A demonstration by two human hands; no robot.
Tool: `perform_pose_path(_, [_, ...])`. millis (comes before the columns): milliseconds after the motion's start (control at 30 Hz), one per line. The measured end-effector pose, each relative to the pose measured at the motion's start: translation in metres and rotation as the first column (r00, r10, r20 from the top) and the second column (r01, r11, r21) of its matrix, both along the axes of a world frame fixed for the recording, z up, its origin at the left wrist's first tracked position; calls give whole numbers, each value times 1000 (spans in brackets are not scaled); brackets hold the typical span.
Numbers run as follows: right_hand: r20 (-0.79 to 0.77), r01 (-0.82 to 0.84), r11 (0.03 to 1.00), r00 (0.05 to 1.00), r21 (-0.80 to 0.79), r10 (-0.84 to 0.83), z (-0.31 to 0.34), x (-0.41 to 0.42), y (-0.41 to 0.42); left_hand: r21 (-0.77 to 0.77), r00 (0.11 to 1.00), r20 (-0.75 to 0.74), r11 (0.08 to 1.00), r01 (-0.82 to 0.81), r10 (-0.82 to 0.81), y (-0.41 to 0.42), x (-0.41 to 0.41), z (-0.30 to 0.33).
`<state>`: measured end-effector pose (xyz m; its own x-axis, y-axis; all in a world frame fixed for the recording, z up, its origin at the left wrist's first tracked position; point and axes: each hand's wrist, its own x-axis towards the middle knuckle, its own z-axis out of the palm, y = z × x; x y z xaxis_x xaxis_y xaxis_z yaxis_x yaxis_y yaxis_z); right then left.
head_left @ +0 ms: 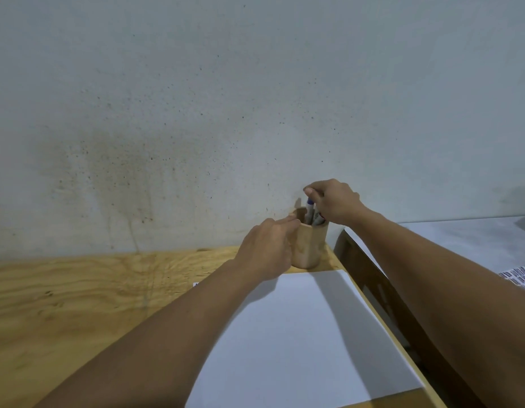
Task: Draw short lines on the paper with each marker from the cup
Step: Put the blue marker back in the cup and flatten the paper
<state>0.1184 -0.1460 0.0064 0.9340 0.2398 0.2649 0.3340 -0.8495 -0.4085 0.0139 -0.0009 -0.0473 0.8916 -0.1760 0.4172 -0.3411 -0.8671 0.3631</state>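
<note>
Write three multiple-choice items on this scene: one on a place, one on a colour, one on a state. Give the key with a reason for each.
1. Where does the cup stand?
A. Beyond the paper's far edge, by the wall
B. On the middle of the paper
C. On the floor

2. What colour is the cap of the marker under the right hand?
A. Green
B. Blue
C. Yellow

3. What is the left hand doing?
A. Lying flat on the paper
B. Holding a marker
C. Holding the cup's side

Key: 1 A, the cup sits on the table past the sheet's far edge. 2 B, a blue cap shows below the fingers. 3 C, the fingers reach the cup's rim and side.
</note>
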Motion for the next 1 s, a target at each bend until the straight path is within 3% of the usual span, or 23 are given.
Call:
perform_pose_path(200, [-96, -98, 989, 989, 109, 108, 2, -12, -1, 66, 998, -30, 997, 49, -47, 3, -1, 1])
perform_pose_path(333, [-59, -79, 987, 994, 141, 88, 0, -17, -5, 92, 996, -79, 994, 51, -44, 9, -4, -1])
perform_pose_path(533, [174, -22, 978, 985, 206, -14, -19, -46, -16, 102, 977, -190, 992, -74, 92, 32, -17, -8])
perform_pose_path(667, [408, -79, 976, 913, 202, -10, -45, -92, -16, 48, 962, -227, 989, -142, 149, 54, -39, -15])
perform_pose_path(833, [140, -246, 969, 958, -41, 249, -81, -131, -11, 17, 953, -217, 977, -212, 211, 81, -85, -28])
perform_pose_path(1000, [-77, -266, 949, 964, -172, 256, -96, -152, -5, 68, 915, -290, 959, -273, 281, 104, -128, -51])
